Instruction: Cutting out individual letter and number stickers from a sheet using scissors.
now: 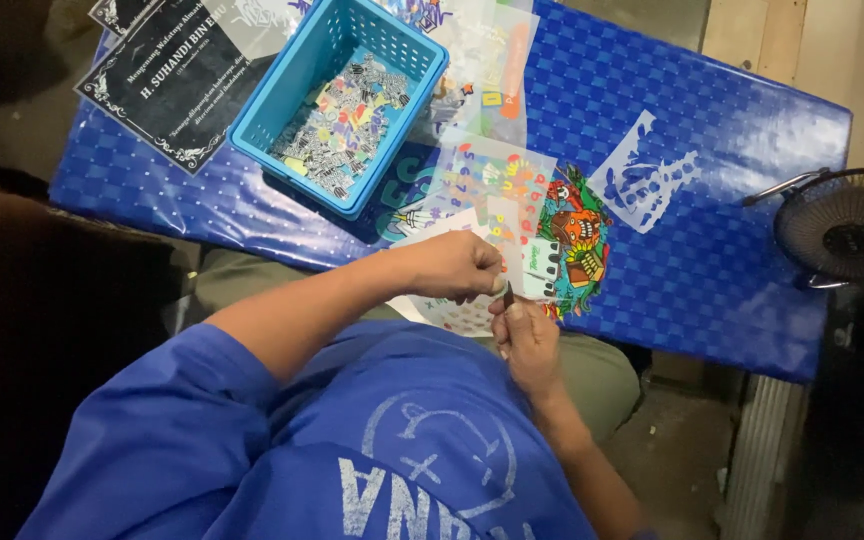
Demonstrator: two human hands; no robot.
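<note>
My left hand (457,268) pinches the near edge of a clear sticker sheet (487,205) printed with small colourful letters. The sheet hangs over the front edge of the blue checkered table (722,270). My right hand (529,342) comes up from below, its thumb and fingertips meeting the left hand's fingers on the same edge. What sits between the fingertips is too small to tell. A white piece with dark shapes (542,270) lies just right of the fingers, beside a large colourful cartoon sticker (577,235).
A blue plastic basket (252,140) full of several small cut stickers stands at the back left. A black card with white print (167,75) lies left of it. More clear sheets (497,60) lie behind, with a white cut-out sticker (642,180) to the right. A black fan (847,225) stands at the right end.
</note>
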